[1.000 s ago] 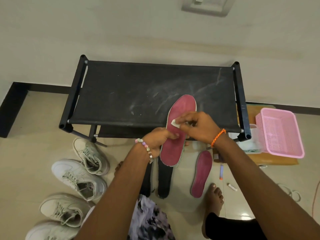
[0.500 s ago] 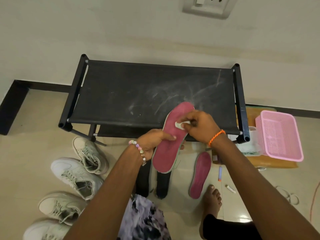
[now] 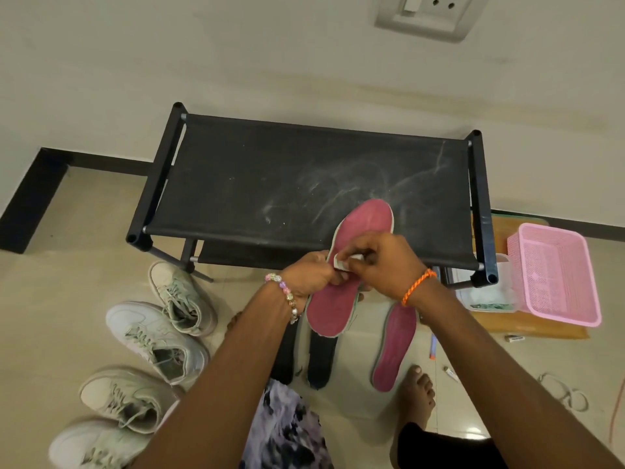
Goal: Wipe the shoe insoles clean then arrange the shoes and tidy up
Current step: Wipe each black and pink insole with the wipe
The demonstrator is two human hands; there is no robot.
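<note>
Pink insole [image 3: 333, 306] gripped at its edge by my left hand [image 3: 309, 275]; right hand [image 3: 382, 262] fingers pinch white wipe [image 3: 341, 264] against it, above black rack [image 3: 304, 184].

- Both forearms are bare, with no sleeves in view
- The left wrist carries a bracelet [image 3: 283, 292] of mixed beads: pink, pale green, clear and pearly ones strung in a line
- The right wrist carries a band [image 3: 416, 285] of braided orange thread
- A garment [image 3: 284, 431] near the bottom edge has a purple, white and black blotched print
- A black trouser leg [image 3: 439, 448] covers the right leg, ending above a bare foot [image 3: 417, 390]
</note>
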